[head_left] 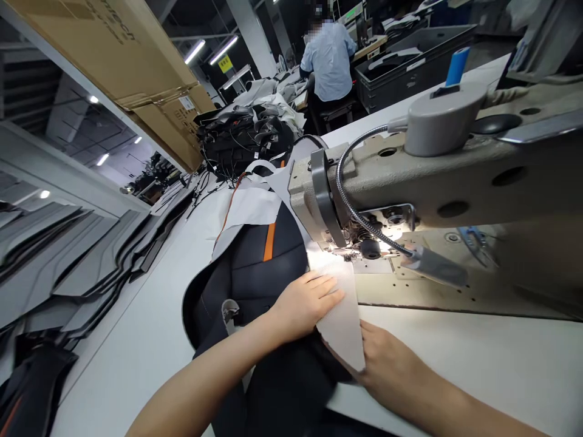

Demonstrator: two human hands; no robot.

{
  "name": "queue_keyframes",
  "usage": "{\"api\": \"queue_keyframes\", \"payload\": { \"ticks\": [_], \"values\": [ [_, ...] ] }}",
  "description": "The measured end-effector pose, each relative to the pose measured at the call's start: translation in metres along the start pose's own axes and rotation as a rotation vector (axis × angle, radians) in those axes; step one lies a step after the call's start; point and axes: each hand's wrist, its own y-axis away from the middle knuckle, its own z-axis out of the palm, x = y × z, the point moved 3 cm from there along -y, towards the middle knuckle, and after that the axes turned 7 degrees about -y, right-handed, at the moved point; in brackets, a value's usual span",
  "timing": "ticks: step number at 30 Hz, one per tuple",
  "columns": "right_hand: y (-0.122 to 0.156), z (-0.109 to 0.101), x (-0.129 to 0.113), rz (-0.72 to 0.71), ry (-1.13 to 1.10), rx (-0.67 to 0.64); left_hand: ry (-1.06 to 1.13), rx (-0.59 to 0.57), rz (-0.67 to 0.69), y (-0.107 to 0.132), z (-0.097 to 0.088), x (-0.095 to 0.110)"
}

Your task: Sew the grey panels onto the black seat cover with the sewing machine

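A light grey fabric panel [345,321] lies over a black seat cover [248,267] that has an orange strip [269,243]. Its far end reaches the lit needle area of a beige sewing machine [396,176]. My left hand [307,303] rests flat on the panel, fingers stretched toward the machine. At the panel's right edge, my right hand [387,358] is closed on the fabric, with some fingertips hidden behind it. The black cover spreads leftward and down toward the front of the white table [478,346].
A flexible metal lamp [437,267] hangs beside the needle. Blue-handled snips [476,243] lie on the machine bed. Stacked grey panels [73,255] stand left, and a cardboard box [132,67] leans above. Behind, a person [328,60] sits near a dark bin [410,60].
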Motion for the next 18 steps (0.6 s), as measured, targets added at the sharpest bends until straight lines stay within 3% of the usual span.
{"api": "queue_keyframes", "payload": {
  "ticks": [11,15,18],
  "values": [
    [-0.007,-0.019,0.031,0.046,0.174,0.042,-0.021,-0.081,-0.099,-0.026,0.005,-0.025],
    [-0.009,-0.020,0.020,0.049,0.197,0.018,0.041,-0.107,-0.120,-0.035,-0.006,-0.019],
    [-0.013,-0.007,0.001,0.004,0.169,0.018,0.155,-0.075,-0.073,-0.035,-0.017,-0.006]
  ]
}}
